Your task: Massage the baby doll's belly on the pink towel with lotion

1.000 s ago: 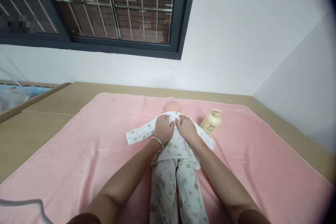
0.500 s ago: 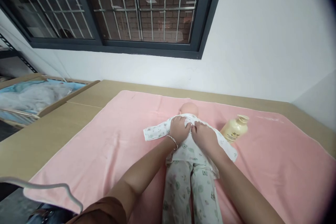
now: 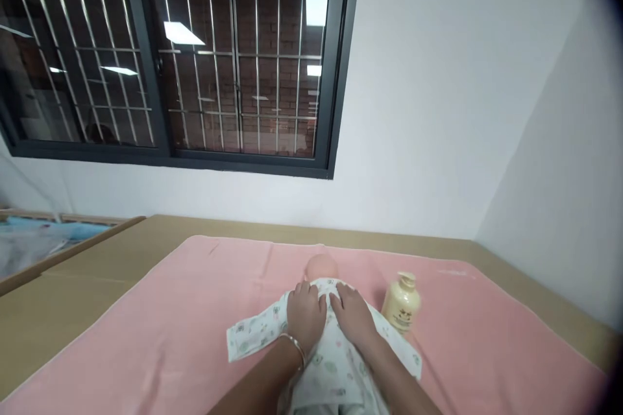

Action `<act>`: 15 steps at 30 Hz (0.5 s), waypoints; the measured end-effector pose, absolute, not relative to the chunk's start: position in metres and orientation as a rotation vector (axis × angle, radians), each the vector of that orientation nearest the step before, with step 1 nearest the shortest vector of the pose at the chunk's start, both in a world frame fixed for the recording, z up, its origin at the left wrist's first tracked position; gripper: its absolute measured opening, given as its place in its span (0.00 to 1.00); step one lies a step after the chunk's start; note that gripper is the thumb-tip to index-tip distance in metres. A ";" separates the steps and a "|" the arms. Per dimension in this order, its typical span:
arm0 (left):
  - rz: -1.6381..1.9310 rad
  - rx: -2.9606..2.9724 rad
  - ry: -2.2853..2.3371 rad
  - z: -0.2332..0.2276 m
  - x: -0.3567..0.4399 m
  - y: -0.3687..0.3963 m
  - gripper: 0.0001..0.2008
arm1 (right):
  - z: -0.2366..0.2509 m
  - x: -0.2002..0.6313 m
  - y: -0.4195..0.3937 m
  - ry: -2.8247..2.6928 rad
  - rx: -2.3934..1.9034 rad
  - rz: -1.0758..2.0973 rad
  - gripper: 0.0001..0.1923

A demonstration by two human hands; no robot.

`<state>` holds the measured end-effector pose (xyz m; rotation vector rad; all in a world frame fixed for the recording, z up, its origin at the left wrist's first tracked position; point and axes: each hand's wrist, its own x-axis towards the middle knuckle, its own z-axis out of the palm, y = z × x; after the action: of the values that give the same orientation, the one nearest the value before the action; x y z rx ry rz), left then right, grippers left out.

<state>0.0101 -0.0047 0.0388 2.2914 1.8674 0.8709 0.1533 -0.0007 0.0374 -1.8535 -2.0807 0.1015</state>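
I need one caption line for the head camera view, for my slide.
Left hand and right hand press flat on a dressed baby doll lying on a pink towel.

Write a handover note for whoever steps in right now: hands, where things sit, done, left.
Left hand: flat on the doll, on the upper part of its printed top, bangle at the wrist; grips nothing.
Right hand: flat beside it on the same top, grips nothing.
Doll lies head away, on the pink towel over the table. Pump bottle stands upright to its right, apart.
Done: doll dressed in top and trousers.
Left: the top may need a last smoothing; bottle untouched.
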 end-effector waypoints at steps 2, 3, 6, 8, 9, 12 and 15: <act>0.885 2.273 1.849 0.037 0.008 -0.003 0.12 | 0.036 0.152 -0.001 -2.067 -1.859 0.095 0.24; 0.900 2.259 1.828 0.036 0.007 -0.003 0.12 | 0.036 0.152 -0.001 -2.063 -1.859 0.098 0.24; 0.967 2.194 1.747 0.033 0.006 -0.003 0.14 | 0.038 0.152 -0.003 -2.057 -1.859 0.125 0.26; 1.006 2.142 1.711 0.031 0.005 -0.004 0.15 | 0.037 0.152 -0.004 -2.065 -1.849 0.141 0.26; 1.018 2.117 1.703 0.030 0.005 -0.005 0.16 | 0.036 0.151 -0.005 -2.072 -1.845 0.143 0.27; 1.025 2.053 1.697 0.028 0.004 -0.009 0.15 | 0.034 0.149 -0.007 -2.085 -1.869 0.138 0.28; 1.020 2.003 1.692 0.029 0.004 -0.013 0.16 | 0.037 0.146 -0.008 -2.100 -1.916 0.151 0.28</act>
<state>0.0035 -0.0129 0.0291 2.0028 1.6918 1.0202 0.1465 -0.0084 0.0368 -1.9164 -2.1002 0.1512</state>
